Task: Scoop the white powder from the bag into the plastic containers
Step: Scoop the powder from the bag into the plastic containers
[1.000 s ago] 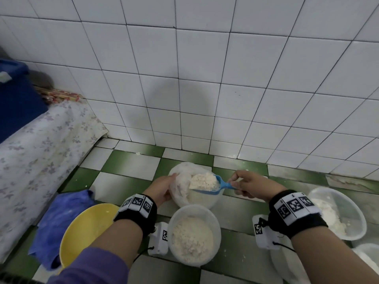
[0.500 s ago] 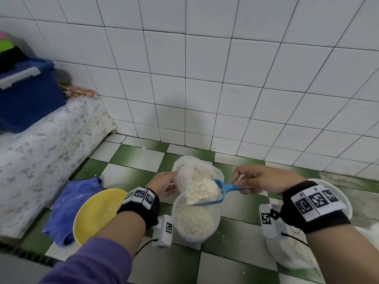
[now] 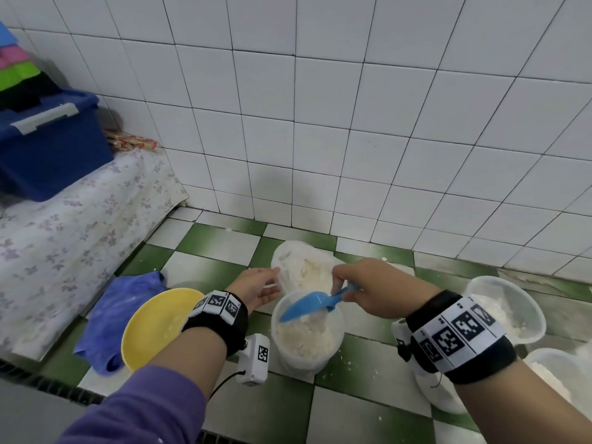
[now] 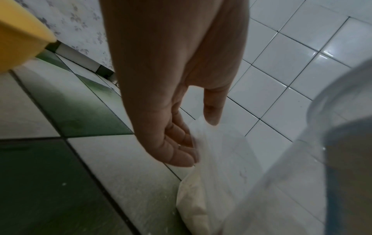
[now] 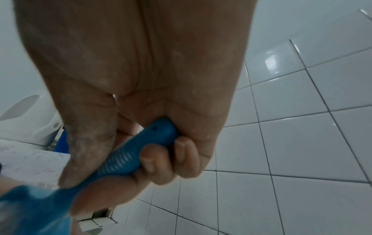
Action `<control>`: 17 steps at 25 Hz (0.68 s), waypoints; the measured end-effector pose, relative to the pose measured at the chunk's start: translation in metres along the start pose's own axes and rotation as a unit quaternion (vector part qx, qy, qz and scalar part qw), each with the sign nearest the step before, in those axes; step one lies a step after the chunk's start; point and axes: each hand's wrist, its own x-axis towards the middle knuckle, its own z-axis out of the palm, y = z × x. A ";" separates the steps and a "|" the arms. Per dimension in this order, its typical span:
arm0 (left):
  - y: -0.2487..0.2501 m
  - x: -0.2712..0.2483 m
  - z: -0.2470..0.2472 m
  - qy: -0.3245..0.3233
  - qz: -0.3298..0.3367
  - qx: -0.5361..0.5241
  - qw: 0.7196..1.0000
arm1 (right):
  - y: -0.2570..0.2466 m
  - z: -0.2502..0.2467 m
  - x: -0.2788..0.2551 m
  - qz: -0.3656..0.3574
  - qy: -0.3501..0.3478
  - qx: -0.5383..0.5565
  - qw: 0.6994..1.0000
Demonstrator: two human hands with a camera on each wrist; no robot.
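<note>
The right hand (image 3: 373,291) grasps the ribbed handle of the small blue plastic scoop (image 3: 312,305); in the right wrist view its fingers (image 5: 153,160) are curled round the handle with the thumb laid along the top. The scoop bowl points away from the fingers, tilted mouth-down over the open round translucent plastic container (image 3: 307,331), which stands on the green-and-white tiled floor (image 3: 208,248) and holds white powder (image 3: 304,339).

The left hand (image 3: 256,288) holds the rim of the thin clear plastic bag (image 3: 304,267). In the left wrist view the film sits between the thumb and the loosely curled fingers (image 4: 181,152). The bag rests on the floor just beyond the fingertips of both hands, directly behind the container, and contains more powder.

Behind the left wrist lies a round yellow plastic bowl (image 3: 153,325), touching a crumpled blue cloth (image 3: 118,302). Beyond the right wrist stands a second translucent plastic container (image 3: 509,302) with powder inside.
</note>
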 end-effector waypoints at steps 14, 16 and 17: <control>-0.002 0.005 -0.004 0.007 -0.006 0.016 1.000 | 0.024 -0.016 -0.015 0.035 -0.043 0.159 0.986; -0.002 0.005 -0.003 0.007 -0.011 0.024 1.000 | 0.029 -0.018 -0.016 0.029 -0.056 0.192 0.979; -0.001 0.005 -0.002 0.006 -0.013 0.028 1.000 | 0.031 -0.018 -0.016 0.024 -0.061 0.212 0.975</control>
